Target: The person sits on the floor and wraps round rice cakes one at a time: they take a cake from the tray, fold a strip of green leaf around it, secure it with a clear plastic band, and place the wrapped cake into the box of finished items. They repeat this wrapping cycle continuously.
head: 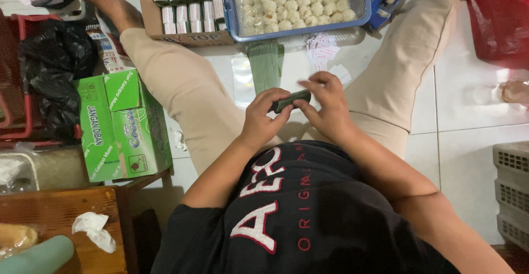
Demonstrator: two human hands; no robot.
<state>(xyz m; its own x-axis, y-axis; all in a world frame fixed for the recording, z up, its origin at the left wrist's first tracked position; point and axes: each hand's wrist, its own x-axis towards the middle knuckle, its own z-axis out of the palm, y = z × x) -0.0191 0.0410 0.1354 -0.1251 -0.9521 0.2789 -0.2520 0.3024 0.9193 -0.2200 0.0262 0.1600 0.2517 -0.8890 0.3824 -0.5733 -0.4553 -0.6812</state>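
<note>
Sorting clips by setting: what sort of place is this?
Probably a home food-packing spot on a tiled floor: a blue basket of pale dough balls, a carton of small rolls, both hands wrapping a green piece.

Free room: narrow strip of white tile floor [300, 70] btwn the two legs, just ahead of both hands. Left hand [263, 117] & right hand [328, 106] close together on a dark green wrapped piece [291, 101], low over the lap.

Ahead: green leaf strips [265, 63] & paper slips [322, 48] lie on that strip; beyond, blue basket [361, 1] of white balls & cardboard box [184, 37] of small rolls block fwd.

Left: leg, then green carton [124, 125], wooden table [55, 210].

Right: leg; past it open tile [468, 152], grey crate [512, 191] at edge, red bag [498, 15] far corner.
</note>
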